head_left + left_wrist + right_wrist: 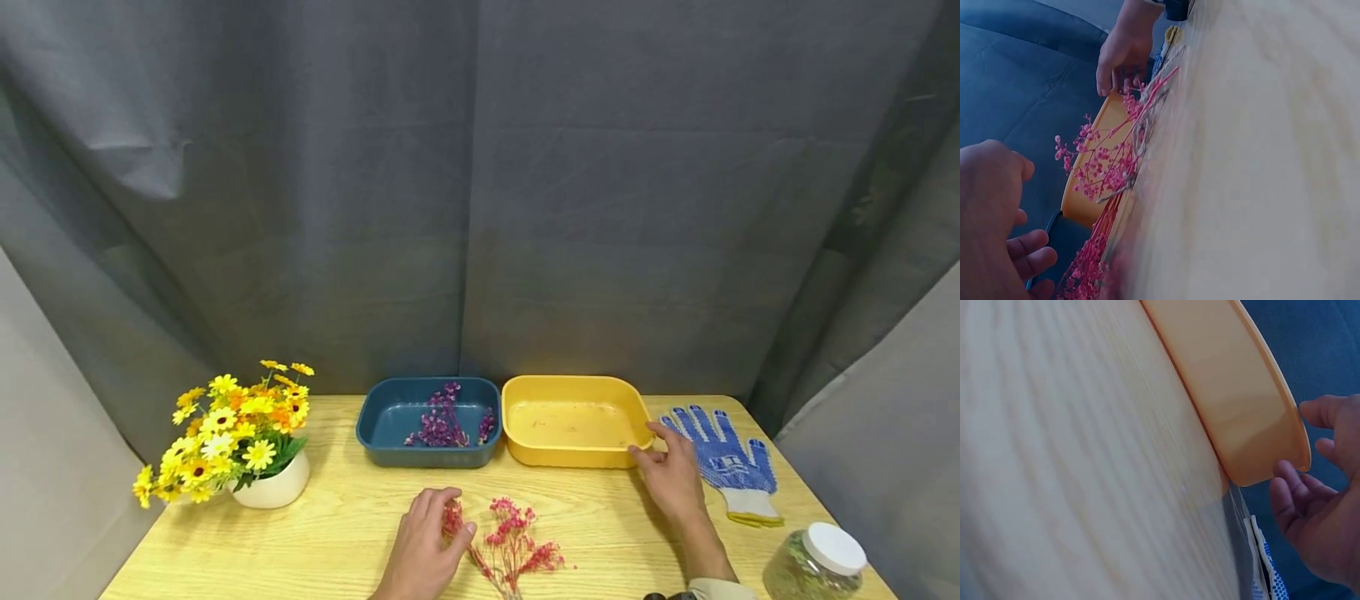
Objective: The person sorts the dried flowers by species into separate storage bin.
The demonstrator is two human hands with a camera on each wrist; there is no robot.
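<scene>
My right hand (672, 477) is at the front right corner of a yellow tray (577, 457), pinching it with the thumb at the front rim and a fingertip at the right side. In the right wrist view, the thumb and fingers straddle that corner of the tray (1229, 394). My left hand (426, 546) hovers with loosely bent, parted fingers beside pink dried flowers (513, 533), covering part of the left sprig. The left wrist view shows nothing between the fingers of that hand (997, 219), with pink sprigs (1104, 169) just past them.
A dark blue tray (427, 457) with purple dried flowers (441, 425) stands left of the yellow one. Further left is a white pot (277, 483) of yellow flowers. At right lie a blue dotted glove (731, 462) and a clear jar (806, 567) with a white lid. A grey curtain hangs behind.
</scene>
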